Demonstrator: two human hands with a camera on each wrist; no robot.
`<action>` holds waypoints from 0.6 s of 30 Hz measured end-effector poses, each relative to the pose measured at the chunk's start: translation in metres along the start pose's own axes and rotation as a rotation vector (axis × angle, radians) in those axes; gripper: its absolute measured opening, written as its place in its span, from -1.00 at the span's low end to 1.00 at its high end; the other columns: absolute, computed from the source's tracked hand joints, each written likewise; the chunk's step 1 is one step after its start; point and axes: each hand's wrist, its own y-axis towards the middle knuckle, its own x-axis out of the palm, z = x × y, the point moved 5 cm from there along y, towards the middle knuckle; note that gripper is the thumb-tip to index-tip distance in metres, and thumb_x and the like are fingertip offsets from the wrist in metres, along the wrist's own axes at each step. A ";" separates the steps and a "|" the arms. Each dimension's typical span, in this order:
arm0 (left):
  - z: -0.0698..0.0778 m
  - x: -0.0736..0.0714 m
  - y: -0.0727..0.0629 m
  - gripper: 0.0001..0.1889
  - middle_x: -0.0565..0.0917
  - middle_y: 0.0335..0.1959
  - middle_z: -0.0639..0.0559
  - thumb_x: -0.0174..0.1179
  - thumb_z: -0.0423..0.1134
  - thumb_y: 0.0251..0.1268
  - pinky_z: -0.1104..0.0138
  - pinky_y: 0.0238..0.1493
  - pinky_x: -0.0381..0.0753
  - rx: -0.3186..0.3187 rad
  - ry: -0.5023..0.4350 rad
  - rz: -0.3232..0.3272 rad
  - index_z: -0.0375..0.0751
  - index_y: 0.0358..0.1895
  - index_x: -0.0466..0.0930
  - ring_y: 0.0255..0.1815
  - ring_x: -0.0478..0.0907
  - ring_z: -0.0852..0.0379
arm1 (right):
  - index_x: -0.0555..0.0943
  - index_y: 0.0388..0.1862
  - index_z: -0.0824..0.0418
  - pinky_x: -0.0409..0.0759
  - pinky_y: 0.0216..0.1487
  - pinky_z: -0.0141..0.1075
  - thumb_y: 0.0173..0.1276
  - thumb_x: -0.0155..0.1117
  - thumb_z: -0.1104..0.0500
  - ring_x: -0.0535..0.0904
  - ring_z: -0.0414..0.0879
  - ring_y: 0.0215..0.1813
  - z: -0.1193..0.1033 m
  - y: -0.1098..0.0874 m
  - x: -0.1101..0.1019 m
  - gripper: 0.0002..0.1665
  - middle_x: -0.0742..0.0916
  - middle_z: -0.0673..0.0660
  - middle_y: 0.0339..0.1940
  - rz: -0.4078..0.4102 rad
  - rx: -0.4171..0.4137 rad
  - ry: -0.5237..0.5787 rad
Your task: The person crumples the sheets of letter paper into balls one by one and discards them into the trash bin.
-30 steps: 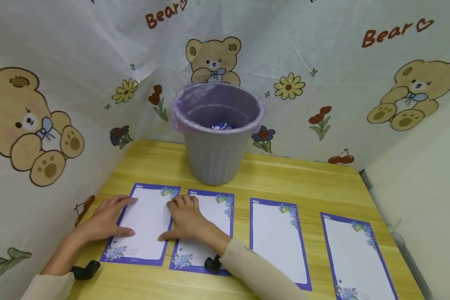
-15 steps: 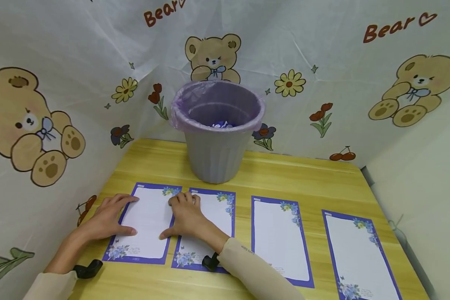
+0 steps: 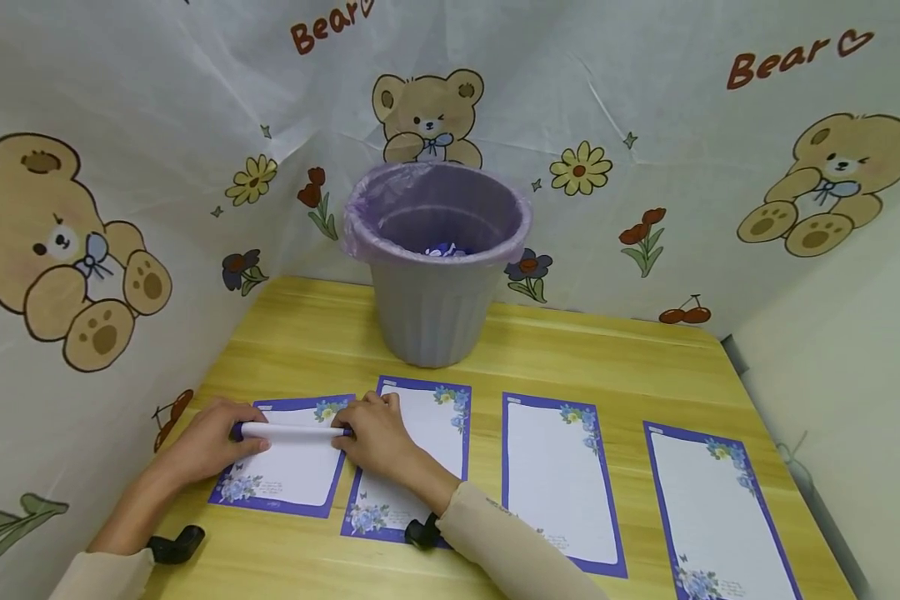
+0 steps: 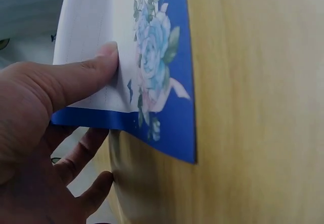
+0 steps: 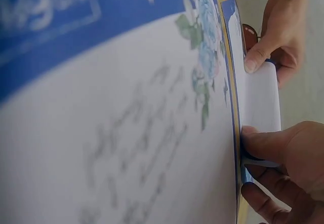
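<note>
The leftmost sheet of letter paper [image 3: 303, 472], white with a blue border and printed flowers, is pinched up across its middle into a raised fold between my hands. My left hand [image 3: 213, 440] pinches the left edge of the fold; in the left wrist view its thumb presses the page while other fingers are behind it. My right hand [image 3: 375, 435] pinches the right edge, lying over the second sheet [image 3: 427, 417]. The lower part of the gripped paper stays down near the wooden table [image 3: 570, 350]. In the right wrist view both thumbs show on the folded paper [image 5: 262, 100].
Two more matching sheets lie to the right, a third sheet [image 3: 558, 483] and a fourth sheet [image 3: 720, 508]. Behind them stands a grey bin [image 3: 435, 308] with a purple liner and crumpled paper [image 3: 446, 250] inside. A bear-printed cloth [image 3: 285, 100] backs the table.
Both hands have closed their fingers on the leftmost sheet. Its middle has risen into a fold, and its top edge has been drawn nearer. The other sheets and the bin stay put.
</note>
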 end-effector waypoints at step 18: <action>0.009 -0.012 0.001 -0.85 0.82 -0.06 0.04 0.55 -0.10 0.30 -0.06 0.10 0.66 0.026 -0.044 -0.025 0.01 -0.14 0.83 -0.02 0.62 0.00 | 0.90 -0.08 -0.06 0.21 0.04 -0.23 0.45 0.54 0.02 0.61 -0.28 -0.18 0.012 0.000 -0.016 -0.87 0.91 -0.15 -0.16 -0.028 0.003 0.148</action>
